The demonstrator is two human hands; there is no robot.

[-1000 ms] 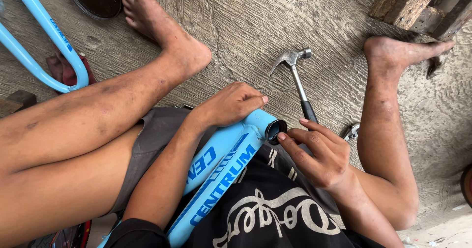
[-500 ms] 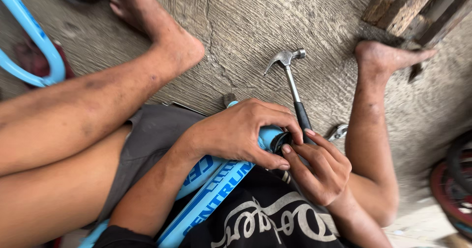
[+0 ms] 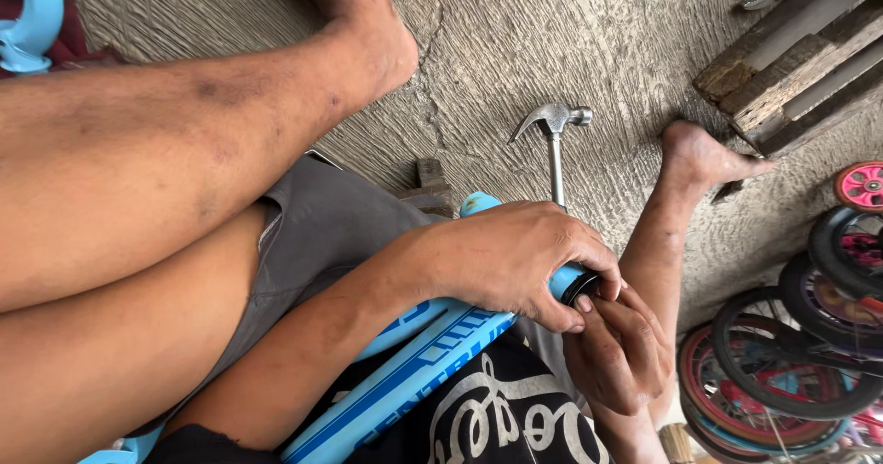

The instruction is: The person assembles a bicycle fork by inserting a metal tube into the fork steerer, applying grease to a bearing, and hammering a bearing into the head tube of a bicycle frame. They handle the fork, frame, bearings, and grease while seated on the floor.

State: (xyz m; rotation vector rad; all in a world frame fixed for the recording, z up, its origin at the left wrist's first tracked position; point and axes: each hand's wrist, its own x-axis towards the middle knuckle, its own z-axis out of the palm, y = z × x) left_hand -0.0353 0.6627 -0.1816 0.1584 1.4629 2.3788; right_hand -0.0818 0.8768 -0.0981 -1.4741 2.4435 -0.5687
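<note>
Head view: person sits on the concrete floor (image 3: 515,50) with a light-blue bike frame (image 3: 405,381) across the lap. Left hand (image 3: 510,257) is wrapped tight over the frame's tube end, thumb and forefinger at the rim. Right hand (image 3: 618,354) sits just below and right of it, fingers curled, tips pressed against the black ring (image 3: 581,287) at the tube mouth — whether it pinches the ring or only pushes it, I cannot tell.

My read on doing this well: keep the tube clamped against the thigh so it can't rotate, keep the ring square to the bore, press evenly round the edge rather than on one side — a cocked ring would likely jam.

Claw hammer (image 3: 554,147) lies on the floor just beyond the hands, head far, handle running under the left hand. Wooden pallet (image 3: 791,59) far right, small wheels (image 3: 800,354) stacked near right.

Versus a second ago: left hand has slid from mid-tube up over the end, right hand has closed in from an open hover to contact, and the camera has swung right, bringing the wheels in.
</note>
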